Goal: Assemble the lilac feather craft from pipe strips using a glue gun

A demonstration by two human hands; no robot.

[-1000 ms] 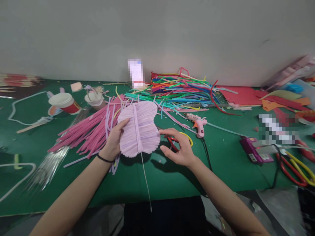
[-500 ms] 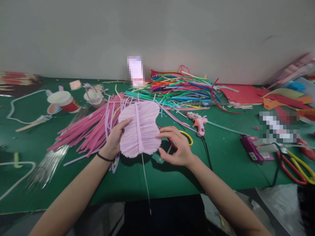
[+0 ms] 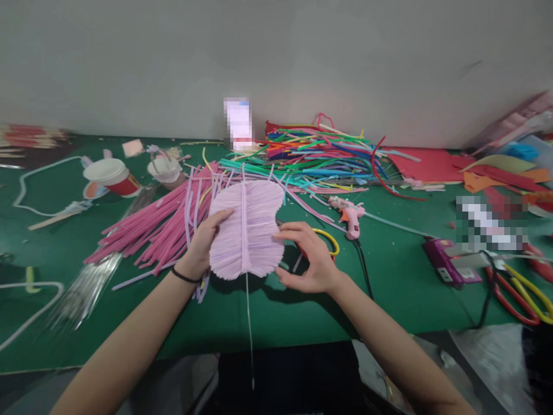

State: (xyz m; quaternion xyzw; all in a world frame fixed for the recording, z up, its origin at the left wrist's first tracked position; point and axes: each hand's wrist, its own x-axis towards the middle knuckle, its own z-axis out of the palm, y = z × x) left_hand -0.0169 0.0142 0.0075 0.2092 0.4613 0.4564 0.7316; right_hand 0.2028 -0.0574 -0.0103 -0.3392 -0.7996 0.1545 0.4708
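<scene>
A pale lilac panel of pipe cleaners (image 3: 263,230), lobed like a butterfly, is raised above the table. A thicker rib runs down its middle, and a thin pale stem (image 3: 250,334) hangs from the bottom end. My left hand (image 3: 205,242) is closed on its left edge, thumb on the near face and fingers hidden behind. My right hand (image 3: 309,256) is at the lower right edge; its fingertips touch or nearly touch the rim, with thumb and fingers apart. Lilac pipe cleaners (image 3: 190,210) lie behind the panel.
Pink pipe cleaners (image 3: 151,230) lie left, with mixed-colour ones (image 3: 319,153) at the back. A pink glue gun (image 3: 352,216) and yellow-and-red-handled scissors (image 3: 330,239) are right of the panel. A paper cup (image 3: 114,176) stands left; a purple box (image 3: 444,262) is far right.
The panel has turned slightly, its rib now more upright, and its stem tip has swung left. Both hands keep nearly the same places.
</scene>
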